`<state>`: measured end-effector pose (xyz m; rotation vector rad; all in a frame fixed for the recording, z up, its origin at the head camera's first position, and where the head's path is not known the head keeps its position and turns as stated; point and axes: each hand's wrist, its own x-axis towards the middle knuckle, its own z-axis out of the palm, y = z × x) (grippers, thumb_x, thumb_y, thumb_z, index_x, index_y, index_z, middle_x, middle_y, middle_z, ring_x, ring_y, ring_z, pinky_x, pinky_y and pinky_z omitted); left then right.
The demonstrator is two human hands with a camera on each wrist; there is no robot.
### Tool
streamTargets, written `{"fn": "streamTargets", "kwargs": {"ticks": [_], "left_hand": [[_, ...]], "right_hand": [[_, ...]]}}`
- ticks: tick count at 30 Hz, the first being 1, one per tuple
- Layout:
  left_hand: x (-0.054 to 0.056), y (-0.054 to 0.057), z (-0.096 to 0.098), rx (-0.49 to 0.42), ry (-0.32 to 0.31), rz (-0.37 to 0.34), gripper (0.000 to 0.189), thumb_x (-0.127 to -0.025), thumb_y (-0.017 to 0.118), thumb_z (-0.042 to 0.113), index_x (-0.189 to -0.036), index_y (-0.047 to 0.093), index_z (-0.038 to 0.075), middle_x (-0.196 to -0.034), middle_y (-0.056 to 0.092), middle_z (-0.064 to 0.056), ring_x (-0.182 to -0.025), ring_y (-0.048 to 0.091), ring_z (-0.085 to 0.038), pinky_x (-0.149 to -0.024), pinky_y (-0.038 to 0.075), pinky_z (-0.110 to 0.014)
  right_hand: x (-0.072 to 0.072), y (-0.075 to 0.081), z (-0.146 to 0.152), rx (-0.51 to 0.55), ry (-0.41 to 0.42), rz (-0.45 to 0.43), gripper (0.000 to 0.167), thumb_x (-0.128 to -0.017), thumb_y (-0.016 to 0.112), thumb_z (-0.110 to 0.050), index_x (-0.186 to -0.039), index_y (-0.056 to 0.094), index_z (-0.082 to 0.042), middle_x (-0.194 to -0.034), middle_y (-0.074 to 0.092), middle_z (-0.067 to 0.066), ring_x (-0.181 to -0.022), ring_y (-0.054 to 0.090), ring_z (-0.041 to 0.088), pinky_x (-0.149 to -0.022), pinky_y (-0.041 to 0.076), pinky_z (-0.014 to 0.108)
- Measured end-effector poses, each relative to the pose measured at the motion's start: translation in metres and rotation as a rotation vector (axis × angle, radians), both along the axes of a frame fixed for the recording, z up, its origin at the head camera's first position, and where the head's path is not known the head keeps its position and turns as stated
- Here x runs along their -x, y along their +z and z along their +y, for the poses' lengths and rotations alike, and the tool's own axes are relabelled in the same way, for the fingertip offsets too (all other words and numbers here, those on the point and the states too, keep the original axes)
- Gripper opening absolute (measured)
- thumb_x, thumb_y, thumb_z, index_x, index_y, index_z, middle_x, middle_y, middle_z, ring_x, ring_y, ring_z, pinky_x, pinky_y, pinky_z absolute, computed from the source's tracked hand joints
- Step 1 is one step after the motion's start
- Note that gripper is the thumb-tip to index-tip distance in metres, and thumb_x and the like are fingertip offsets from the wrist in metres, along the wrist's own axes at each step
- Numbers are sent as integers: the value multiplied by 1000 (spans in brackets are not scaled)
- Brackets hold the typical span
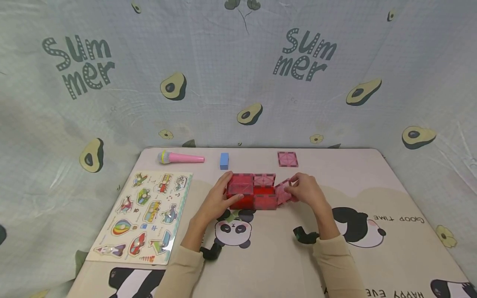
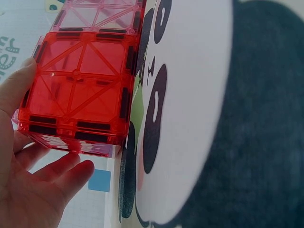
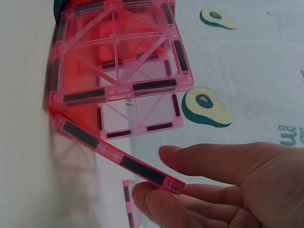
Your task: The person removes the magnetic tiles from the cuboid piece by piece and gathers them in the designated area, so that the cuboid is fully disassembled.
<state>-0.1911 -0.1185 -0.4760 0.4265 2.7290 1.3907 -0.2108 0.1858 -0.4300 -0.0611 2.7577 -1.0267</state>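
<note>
Sleeves foremost, left hand gripping box by one end, right hand holding tile angled at its other end, probably light, stiff, slick, best pinched by rim.

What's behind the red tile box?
Head view: a blue block, a loose pink tile and, off left, a pink microphone. Anything low against the far side of the red tile box is covered there.
</note>
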Motion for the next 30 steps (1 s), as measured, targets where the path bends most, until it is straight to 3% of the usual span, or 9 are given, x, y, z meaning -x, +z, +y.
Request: {"fn": "streamTargets", "kwargs": {"ticks": [12, 30], "left_hand": [[1, -2, -1, 7, -3, 5, 89, -88, 72, 45, -159, 28, 13, -167, 26, -5, -151, 32, -31, -109, 47, -50], [1, -2, 0, -14, 0, -13, 89, -88, 73, 44, -159, 27, 16, -167, 25, -3, -151, 33, -31, -105, 51, -50]], "right_hand": [[-1, 1, -2, -12, 4, -85, 55, -87, 76, -13, -132, 50, 8, -87, 69, 15, -62, 65, 15, -63, 59, 27], [-1, 2, 2, -43, -6, -42, 31, -91, 72, -15, -113, 65, 6, -84, 68, 14, -65, 61, 17, -58, 52, 23]]}}
